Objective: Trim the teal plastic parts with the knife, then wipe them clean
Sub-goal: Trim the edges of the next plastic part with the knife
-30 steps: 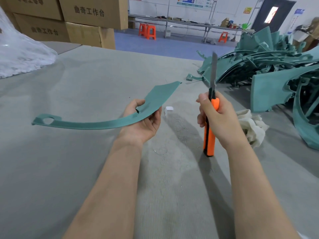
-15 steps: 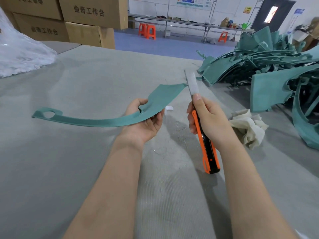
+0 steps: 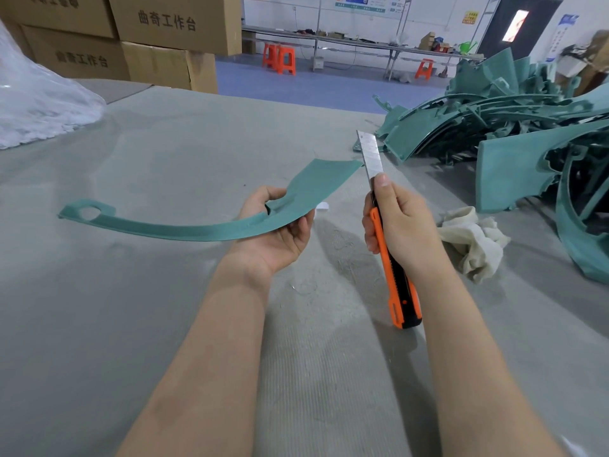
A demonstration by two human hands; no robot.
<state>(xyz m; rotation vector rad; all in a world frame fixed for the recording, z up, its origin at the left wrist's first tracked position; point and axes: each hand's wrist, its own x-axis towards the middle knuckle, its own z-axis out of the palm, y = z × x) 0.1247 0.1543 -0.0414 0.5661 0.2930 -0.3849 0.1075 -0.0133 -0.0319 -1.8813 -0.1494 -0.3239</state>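
I'm looking across a wide grey felt-covered desk [image 3: 131, 324] in a workshop. Brown cardboard boxes [image 3: 164, 24] are stacked at its far edge and orange stools [image 3: 280, 57] stand on the blue floor beyond.

Taking the utility knife [image 3: 395, 282] as my marker, the right hand [image 3: 402, 225] holds it above the desk. The fingers [image 3: 370, 232] are wrapped round the orange-and-black handle and the thumb lies along the base of the blade. The segmented blade [image 3: 370, 153] is extended and points up and away from me.

Just left of the knife, the left hand [image 3: 280, 232] grips the curved teal plastic part [image 3: 197, 229], palm up, with its fingers curled round the strip where it widens. The broad end of the part reaches to the blade's left edge, and I cannot tell whether they touch. The thin end, with a hole in it, trails far to the left.

To the right of the knife lies a crumpled off-white cloth [image 3: 474, 239]. Beyond that, up and to the right, is a heap of teal parts [image 3: 494, 110]. Far to the left is a clear plastic bag [image 3: 33, 103].
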